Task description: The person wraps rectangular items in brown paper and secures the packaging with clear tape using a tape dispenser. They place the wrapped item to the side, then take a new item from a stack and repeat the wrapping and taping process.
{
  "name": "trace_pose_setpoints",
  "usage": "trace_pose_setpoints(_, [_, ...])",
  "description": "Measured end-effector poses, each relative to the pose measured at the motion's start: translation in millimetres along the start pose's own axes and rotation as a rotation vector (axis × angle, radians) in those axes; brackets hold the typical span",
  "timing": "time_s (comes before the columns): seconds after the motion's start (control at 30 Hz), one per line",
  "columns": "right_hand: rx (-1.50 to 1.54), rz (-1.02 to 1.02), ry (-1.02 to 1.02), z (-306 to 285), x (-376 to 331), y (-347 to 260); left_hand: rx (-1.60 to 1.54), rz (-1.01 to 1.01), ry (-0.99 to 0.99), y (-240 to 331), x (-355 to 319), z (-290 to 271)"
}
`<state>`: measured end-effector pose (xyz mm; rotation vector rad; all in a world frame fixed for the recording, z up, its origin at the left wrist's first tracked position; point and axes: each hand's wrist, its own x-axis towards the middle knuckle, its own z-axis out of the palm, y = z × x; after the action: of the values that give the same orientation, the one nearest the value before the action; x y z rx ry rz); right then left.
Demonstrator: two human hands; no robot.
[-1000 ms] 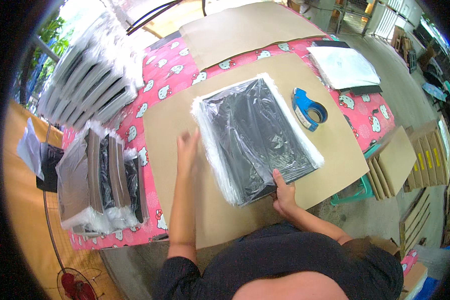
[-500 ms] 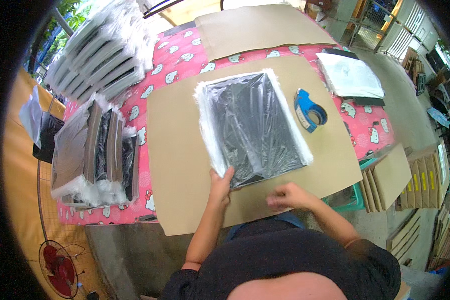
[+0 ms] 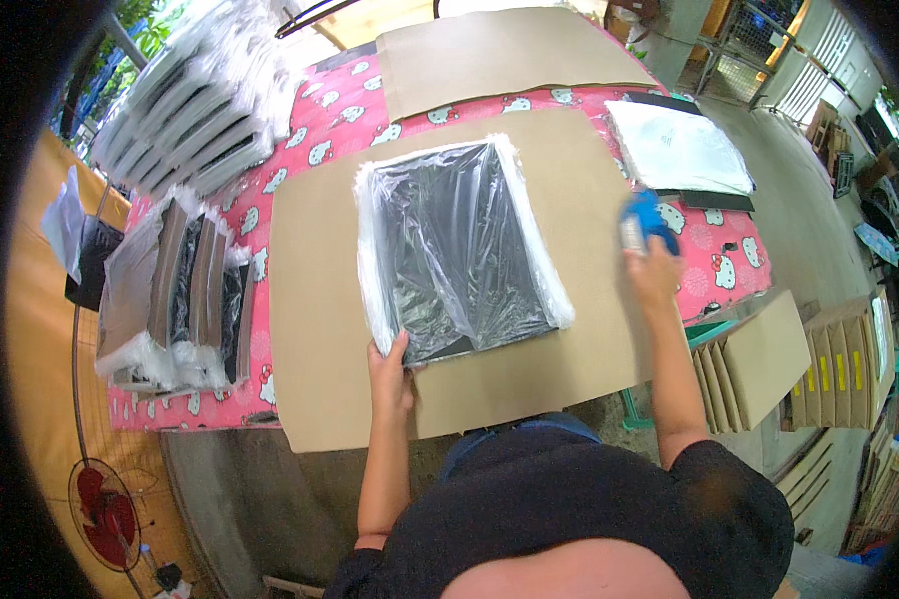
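Observation:
A flat black panel (image 3: pixel 459 255), wrapped in clear plastic with white padding along its edges, lies on a large brown cardboard sheet (image 3: pixel 529 384). My left hand (image 3: pixel 391 374) grips the panel's near left corner, thumb on top and fingers at the underside. Off to the right, my right hand (image 3: pixel 654 268) is closed round a blue tape dispenser (image 3: pixel 641 222) above the right edge of the cardboard. The dispenser is slightly blurred, and my fingers cover part of it.
Wrapped panels (image 3: pixel 195 110) are piled at the far left, with more standing upright (image 3: pixel 175 290) nearer. Another cardboard sheet (image 3: pixel 509 60) lies at the back of the pink patterned tablecloth (image 3: pixel 320 110). A white wrapped stack (image 3: pixel 679 145) sits far right; folded cardboard (image 3: pixel 754 364) stands beside the table.
My right hand has gone from the near edge out to the right and taken hold of the tape dispenser. My left hand stays on the panel's corner.

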<state>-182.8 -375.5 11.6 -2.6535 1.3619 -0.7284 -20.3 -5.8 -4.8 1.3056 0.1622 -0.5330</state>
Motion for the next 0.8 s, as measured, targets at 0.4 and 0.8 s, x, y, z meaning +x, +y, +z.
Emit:
trace_pose_setpoints(0.4, [-0.404, 0.043, 0.164, -22.8, 0.2, 126.8, 0.55, 0.106, 0.041, 22.7, 4.6, -25.9])
trace_pose_setpoints(0.8, [0.046, 0.264, -0.268, -5.2, -47.0, 134.6, 0.984, 0.149, 0.582, 33.1, -27.3, -257.6])
